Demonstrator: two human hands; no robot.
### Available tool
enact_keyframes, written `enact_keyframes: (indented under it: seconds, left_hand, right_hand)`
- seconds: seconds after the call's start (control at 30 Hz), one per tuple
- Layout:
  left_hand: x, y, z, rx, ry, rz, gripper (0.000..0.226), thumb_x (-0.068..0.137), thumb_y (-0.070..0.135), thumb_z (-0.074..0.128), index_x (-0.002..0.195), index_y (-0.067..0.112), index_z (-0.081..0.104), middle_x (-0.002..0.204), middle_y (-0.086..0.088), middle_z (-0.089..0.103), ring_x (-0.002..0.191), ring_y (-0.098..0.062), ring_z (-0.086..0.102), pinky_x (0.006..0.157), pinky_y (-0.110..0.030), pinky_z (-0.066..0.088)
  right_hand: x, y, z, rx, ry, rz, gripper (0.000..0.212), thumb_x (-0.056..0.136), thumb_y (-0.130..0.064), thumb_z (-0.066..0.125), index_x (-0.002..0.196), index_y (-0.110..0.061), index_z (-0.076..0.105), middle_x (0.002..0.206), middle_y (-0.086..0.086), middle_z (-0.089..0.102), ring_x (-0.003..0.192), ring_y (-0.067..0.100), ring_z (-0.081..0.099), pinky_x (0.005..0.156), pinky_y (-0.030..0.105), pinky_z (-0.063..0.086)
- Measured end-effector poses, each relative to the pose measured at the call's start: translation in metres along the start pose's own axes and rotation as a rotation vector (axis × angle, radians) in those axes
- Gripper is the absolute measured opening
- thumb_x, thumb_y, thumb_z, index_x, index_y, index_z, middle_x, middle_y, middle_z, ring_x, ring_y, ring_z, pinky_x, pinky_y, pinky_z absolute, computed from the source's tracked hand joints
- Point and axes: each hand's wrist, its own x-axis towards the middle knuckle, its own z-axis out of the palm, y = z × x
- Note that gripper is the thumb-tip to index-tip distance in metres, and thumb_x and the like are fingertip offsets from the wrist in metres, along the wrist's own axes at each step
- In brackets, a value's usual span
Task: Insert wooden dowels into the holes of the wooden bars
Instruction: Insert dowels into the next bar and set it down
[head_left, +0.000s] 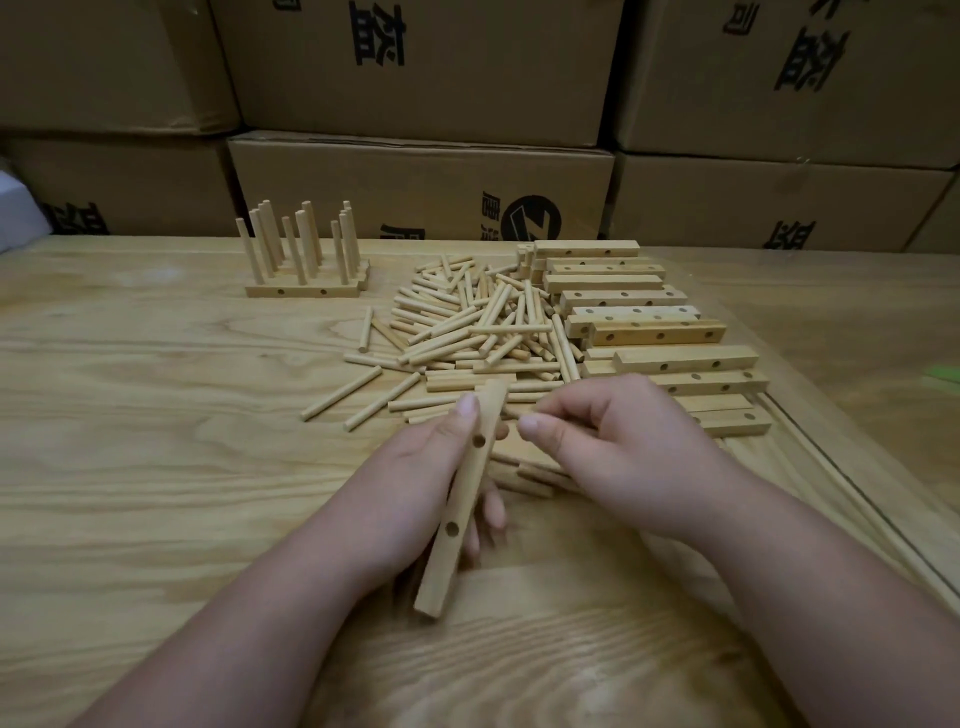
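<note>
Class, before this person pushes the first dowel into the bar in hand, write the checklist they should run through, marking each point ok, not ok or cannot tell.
1. Pale wooden bar with two round holes held firmly: ok, the left hand grips it.
2. Holes facing the person and unblocked: ok, both show open.
3. Dowel ready in the right hand: cannot tell, its fingers pinch together but any dowel is hidden.
4. Supply within reach: ok, the loose pile of short round wooden dowels lies just beyond the hands.
5. Model to copy: ok, finished bars with upright dowels stand far left.
</note>
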Motion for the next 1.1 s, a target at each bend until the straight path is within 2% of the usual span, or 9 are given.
enact_keyframes:
  seconds: [0.1, 0.17, 0.27, 0.37, 0.43, 0.5, 0.67, 0.87, 1.1]
  left_hand:
    - [0.001, -0.002, -0.001, -0.054, -0.023, 0.004, 0.049, 0.093, 0.071, 0.040, 0.106, 0.033, 0.068, 0.069, -0.011, 0.070, 0.052, -0.023, 0.063, 0.048, -0.029, 0.050]
    - [0.000, -0.003, -0.001, -0.071, 0.013, 0.008, 0.039, 0.097, 0.062, 0.042, 0.098, 0.033, 0.068, 0.063, -0.008, 0.065, 0.049, -0.022, 0.060, 0.045, -0.027, 0.049]
    - [0.002, -0.006, 0.001, -0.126, 0.092, -0.002, 0.037, 0.102, 0.052, 0.040, 0.096, 0.027, 0.068, 0.057, -0.007, 0.061, 0.044, -0.021, 0.057, 0.042, -0.026, 0.047]
    - [0.005, -0.006, -0.001, -0.246, 0.205, 0.007, 0.041, 0.105, 0.047, 0.037, 0.101, 0.018, 0.065, 0.055, -0.009, 0.059, 0.041, -0.021, 0.056, 0.039, -0.026, 0.045]
    - [0.007, -0.007, -0.003, -0.312, 0.273, 0.019, 0.043, 0.107, 0.046, 0.034, 0.105, 0.014, 0.064, 0.057, -0.012, 0.061, 0.042, -0.023, 0.056, 0.040, -0.026, 0.045]
    - [0.008, -0.008, -0.004, -0.363, 0.311, 0.018, 0.045, 0.108, 0.045, 0.032, 0.106, 0.012, 0.062, 0.058, -0.014, 0.062, 0.043, -0.024, 0.057, 0.040, -0.027, 0.045]
    - [0.009, -0.010, -0.003, -0.341, 0.320, 0.024, 0.044, 0.108, 0.045, 0.031, 0.106, 0.013, 0.062, 0.061, -0.014, 0.065, 0.046, -0.025, 0.060, 0.041, -0.029, 0.048]
    - [0.009, -0.011, -0.001, -0.285, 0.306, 0.039, 0.045, 0.109, 0.046, 0.029, 0.107, 0.015, 0.061, 0.064, -0.013, 0.068, 0.048, -0.023, 0.061, 0.044, -0.029, 0.050]
    - [0.008, -0.010, 0.001, -0.314, 0.272, 0.030, 0.045, 0.109, 0.044, 0.030, 0.104, 0.011, 0.060, 0.070, -0.017, 0.071, 0.052, -0.026, 0.065, 0.046, -0.031, 0.053]
  right_hand:
    - [0.001, 0.002, -0.001, 0.074, 0.144, 0.005, 0.013, 0.091, -0.044, 0.067, 0.080, -0.038, 0.073, 0.067, -0.018, 0.066, 0.063, -0.004, 0.060, 0.056, 0.021, 0.042]
    - [0.000, 0.003, 0.000, 0.102, 0.173, 0.011, 0.013, 0.089, -0.048, 0.066, 0.083, -0.039, 0.073, 0.065, -0.003, 0.063, 0.053, 0.000, 0.051, 0.051, 0.023, 0.040]
    - [-0.002, 0.003, 0.001, 0.197, 0.207, 0.003, 0.035, 0.089, -0.062, 0.051, 0.090, -0.034, 0.071, 0.069, 0.001, 0.065, 0.054, 0.005, 0.053, 0.052, 0.021, 0.043]
    - [-0.002, 0.004, -0.006, 0.366, 0.295, 0.072, 0.049, 0.092, -0.065, 0.035, 0.091, -0.029, 0.069, 0.073, 0.005, 0.064, 0.060, 0.013, 0.058, 0.060, 0.034, 0.045]
    - [0.000, 0.008, -0.011, 0.230, 0.265, 0.102, 0.039, 0.093, -0.062, 0.041, 0.087, -0.034, 0.067, 0.072, -0.001, 0.065, 0.058, 0.009, 0.058, 0.057, 0.037, 0.049]
    - [0.001, 0.014, -0.016, -0.057, 0.089, 0.145, 0.024, 0.086, -0.062, 0.056, 0.084, -0.040, 0.065, 0.074, -0.012, 0.066, 0.059, 0.005, 0.059, 0.055, 0.034, 0.053]
    - [0.001, 0.017, -0.019, -0.424, -0.243, 0.221, 0.032, 0.067, -0.067, 0.074, 0.080, -0.038, 0.066, 0.078, -0.016, 0.061, 0.070, 0.002, 0.058, 0.057, 0.022, 0.045]
    - [0.002, 0.020, -0.019, -0.487, -0.220, 0.189, 0.015, 0.080, -0.053, 0.070, 0.079, -0.037, 0.070, 0.078, -0.017, 0.060, 0.070, 0.000, 0.056, 0.057, 0.016, 0.040]
    - [0.004, 0.025, -0.014, -0.468, -0.153, 0.187, 0.017, 0.090, -0.040, 0.059, 0.090, -0.032, 0.074, 0.083, -0.015, 0.066, 0.076, 0.003, 0.061, 0.074, 0.030, 0.058]
